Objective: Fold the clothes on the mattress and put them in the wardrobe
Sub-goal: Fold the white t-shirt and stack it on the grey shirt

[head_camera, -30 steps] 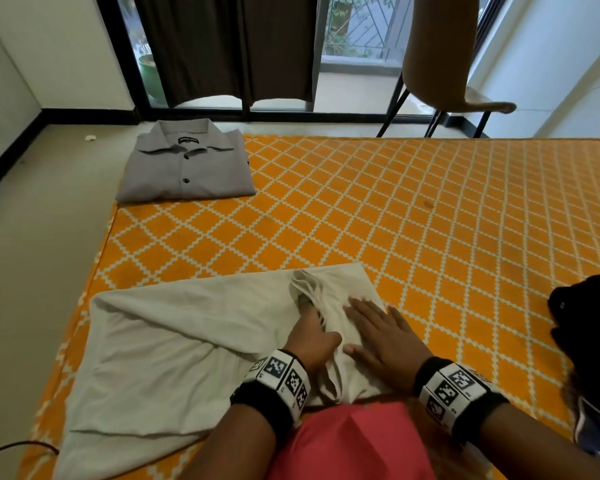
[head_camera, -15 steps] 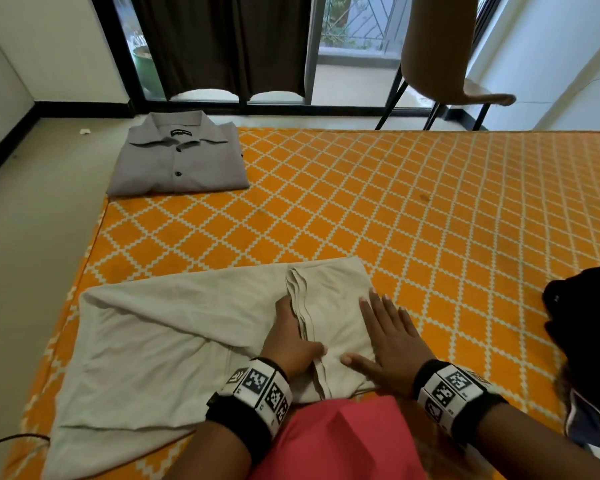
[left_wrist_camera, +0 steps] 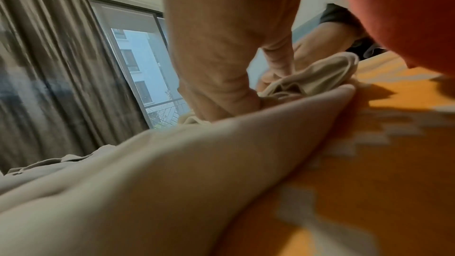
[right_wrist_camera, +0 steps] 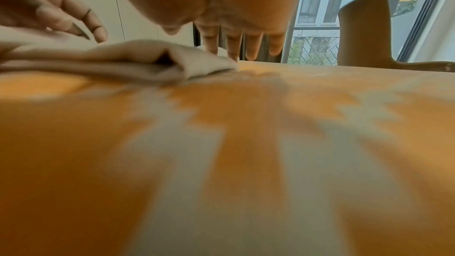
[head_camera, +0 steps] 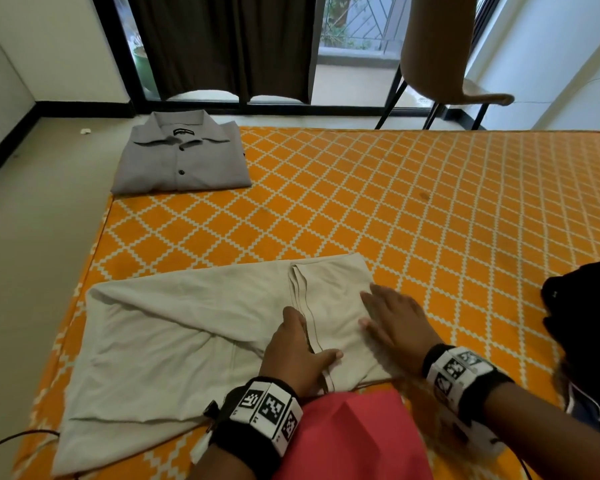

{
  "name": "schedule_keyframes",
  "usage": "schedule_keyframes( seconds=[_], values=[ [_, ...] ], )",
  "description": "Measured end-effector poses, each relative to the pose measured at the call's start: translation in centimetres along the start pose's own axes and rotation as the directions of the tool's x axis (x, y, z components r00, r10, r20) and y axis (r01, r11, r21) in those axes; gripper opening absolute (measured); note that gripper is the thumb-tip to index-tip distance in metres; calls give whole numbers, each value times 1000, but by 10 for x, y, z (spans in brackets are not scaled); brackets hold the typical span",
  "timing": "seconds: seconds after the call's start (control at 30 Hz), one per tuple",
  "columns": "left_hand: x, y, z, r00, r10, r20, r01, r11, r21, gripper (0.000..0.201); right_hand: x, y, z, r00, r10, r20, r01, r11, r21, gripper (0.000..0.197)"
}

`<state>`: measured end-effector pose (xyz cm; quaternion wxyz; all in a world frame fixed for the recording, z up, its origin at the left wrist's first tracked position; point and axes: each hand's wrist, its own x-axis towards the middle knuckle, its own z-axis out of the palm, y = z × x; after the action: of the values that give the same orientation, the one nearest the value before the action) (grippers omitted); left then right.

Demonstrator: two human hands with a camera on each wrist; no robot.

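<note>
**Pressing the fold flat on the beige garment**

Looking down from the head view, you have the beige garment [head_camera: 174,344] spread along the near edge of the mattress [head_camera: 395,209], its right end doubled over into a neat panel. Your left hand [head_camera: 297,351] sits on the hemmed edge of that panel, thumb stretched out across the cloth and the fingers lying on it rather than plainly curled round it, which reads as pinning the seam so it cannot slide. Your right hand [head_camera: 394,318] lies flat with straight fingers on the panel's right side, likely smoothing it toward the outer edge. The grey shirt [head_camera: 181,157] waits already folded at the far left corner, partly overhanging the mattress onto the floor. A black garment [head_camera: 582,323] is bunched at the right, well apart from your hands (probably next in line). The wardrobe is not in sight. You have broad open mattress ahead and to the right; the left tail of the beige cloth runs close to the mattress edge, so fold it inward, not outward.

From the left wrist view, your left fingers [left_wrist_camera: 221,77] press down into the bunched hem, with the folded ridge of cloth running toward the camera.

From the right wrist view, your right fingers [right_wrist_camera: 231,44] reach out straight, tips at the corner of the layered fold, bare mattress beyond and a chair [right_wrist_camera: 364,32] past its far edge.
</note>
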<state>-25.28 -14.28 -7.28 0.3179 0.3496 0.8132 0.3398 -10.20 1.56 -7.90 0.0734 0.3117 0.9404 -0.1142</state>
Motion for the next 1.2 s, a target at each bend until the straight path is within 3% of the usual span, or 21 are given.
schedule_keyframes(
  seconds=[0.1,0.17,0.23,0.33,0.4,0.5,0.53,0.6,0.63,0.7,0.73,0.77,0.9,1.03,1.1,1.2],
  values=[
    [-1,-1,3,999,26,31,-27,999,22,75,33,11,-21,959,-41,-281,36,999,-21,51],
    [-2,1,4,996,54,66,-58,997,57,86,63,11,-34,958,-133,-254,124,991,-50,37],
    [0,0,3,992,96,84,-100,993,55,86,89,8,-41,966,-221,-132,207,972,-108,36],
    [1,-5,1,978,174,110,-178,984,26,55,113,-1,-45,963,-270,25,267,927,-264,40],
    [0,-8,2,978,195,77,-195,981,-4,40,118,-7,-44,967,-237,95,255,863,-435,40],
    [1,-9,4,988,155,19,-153,987,-49,37,117,-9,-47,992,-126,29,118,794,-596,40],
    [1,-8,4,989,145,9,-144,987,-65,33,114,-7,-49,988,-151,-37,99,793,-601,41],
    [-1,-7,3,991,133,18,-131,987,-87,34,102,-3,-44,923,-346,-168,200,805,-558,43],
    [-1,-7,3,992,121,45,-118,990,-74,48,92,-3,-35,853,-483,-199,329,793,-512,45],
    [-2,-8,6,991,89,95,-88,996,-12,68,68,-6,-9,714,-699,-25,638,666,-385,57],
    [-2,-7,7,992,80,100,-82,996,18,71,59,-6,4,666,-742,82,721,611,-326,66],
    [-2,-7,8,993,72,99,-76,996,45,72,55,-9,11,651,-743,158,750,595,-289,72],
    [0,-5,9,992,62,106,-74,990,122,75,82,-4,4,687,-674,270,726,649,-227,89],
    [-1,-5,7,990,62,124,-77,990,120,78,110,0,-5,712,-638,295,702,643,-306,86],
    [-1,-7,8,989,72,126,-87,990,115,79,119,2,-6,782,-565,264,623,687,-374,86],
    [-1,-10,9,987,88,135,-100,991,84,82,133,7,-17,923,-366,119,379,815,-439,88]
  ],
)
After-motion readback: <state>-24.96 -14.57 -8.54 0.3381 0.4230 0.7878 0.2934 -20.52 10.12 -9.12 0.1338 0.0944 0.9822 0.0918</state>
